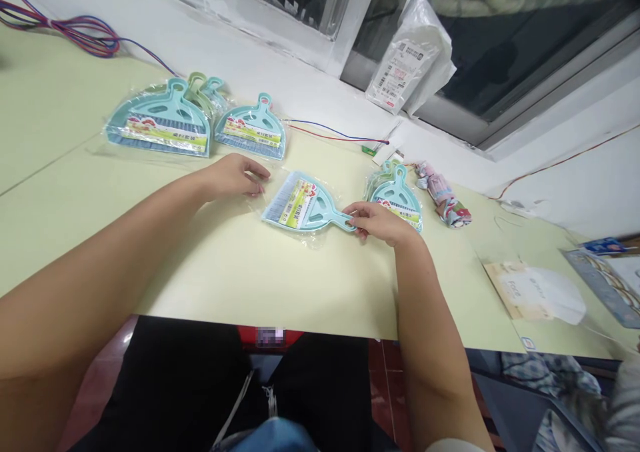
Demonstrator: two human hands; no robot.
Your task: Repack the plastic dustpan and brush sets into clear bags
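A light-blue dustpan and brush set (320, 213) in a clear plastic wrapper lies across the middle of the pale yellow table, its handle toward the right. The fingers of my right hand (375, 221) are closed on that handle. My left hand (234, 175) is at the wrapper's left end, fingers curved and apart; it grips nothing that I can see. Behind my left hand lie a wrapped dustpan set (251, 129) and, farther left, a stack of larger wrapped dustpan sets (163, 124). Just behind my right hand is another small stack of wrapped sets (397, 195).
A printed plastic package (400, 62) stands on the window sill. Red and blue cables (85, 35) lie coiled at the far left. A patterned folded umbrella-like bundle (443, 195) lies right of the small stack. A paper packet (530, 292) sits farther right, near a person's sleeve (623, 392).
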